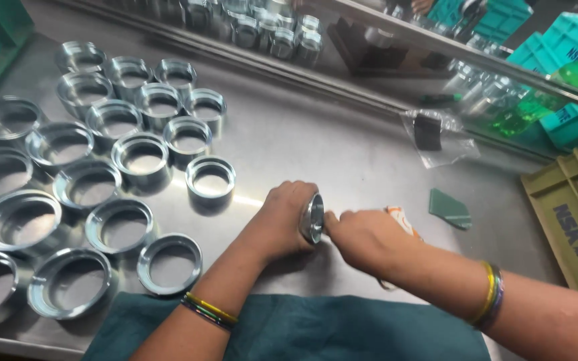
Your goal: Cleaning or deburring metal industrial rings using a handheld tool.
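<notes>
My left hand (277, 220) grips a shiny metal ring (313, 218), tilted on its edge just above the steel table (316, 144). My right hand (361, 237) is closed at the ring's right face, fingertips touching it; what it pinches is hidden. A small white and orange item (401, 218) peeks out behind the right hand. Bangles sit on both wrists. Left of the hands, several identical metal rings (210, 179) lie flat in rows on the table.
A dark green cloth (316, 331) lies at the table's near edge. A small green pad (449, 208) and a clear plastic bag (436, 134) lie to the right. An olive crate (570, 214) stands at far right, teal crates (570, 47) behind.
</notes>
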